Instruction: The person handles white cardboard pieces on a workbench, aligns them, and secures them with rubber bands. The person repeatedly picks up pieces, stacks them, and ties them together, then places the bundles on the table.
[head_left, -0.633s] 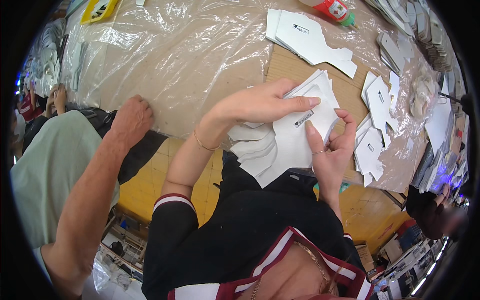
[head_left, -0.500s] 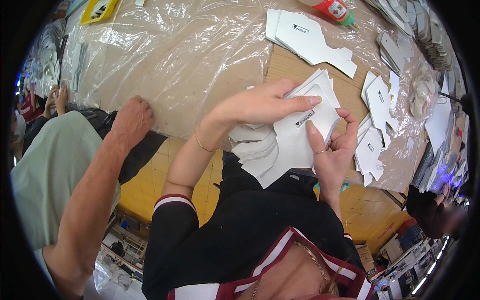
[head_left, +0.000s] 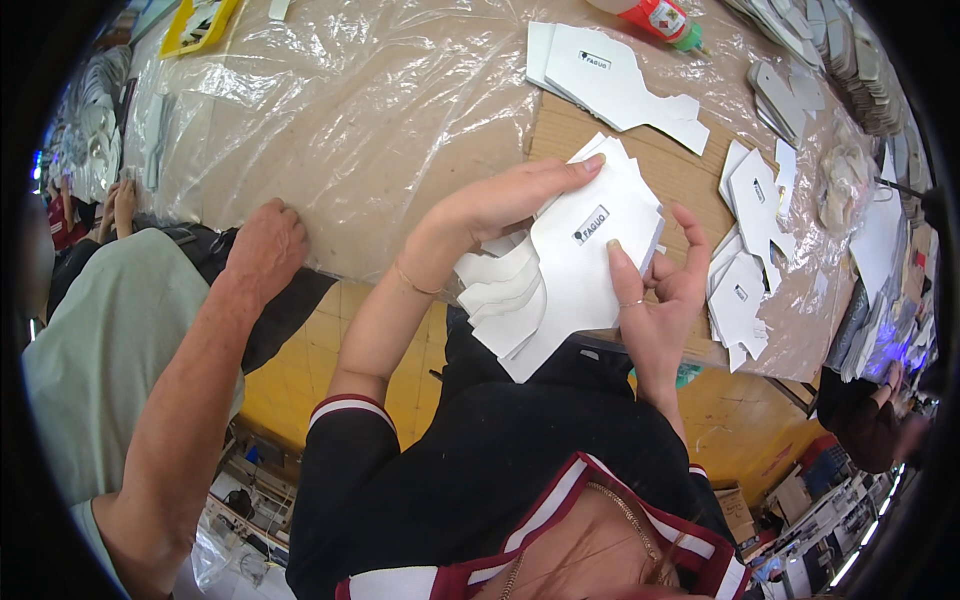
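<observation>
A fanned stack of white cut shoe-upper pieces is held over the table's front edge, tilted toward me. Its top piece bears a small dark printed label. My left hand grips the stack from the far left, thumb lying on the top piece and fingers hidden beneath. At the right edge, my right hand pinches the stack, its thumb below the label and its index finger raised off the edge. Under the stack's far end, a cardboard sheet lies on the table.
More white pieces lie at the back, with further piles to the right. A red-and-green bottle rests at the far edge. A yellow tray sits far left. Another person's hand rests on the plastic-covered table at left.
My left thumb has moved left and away from the label, toward the stack's far edge. The top piece now shows more fully, and my right index finger has lifted.
</observation>
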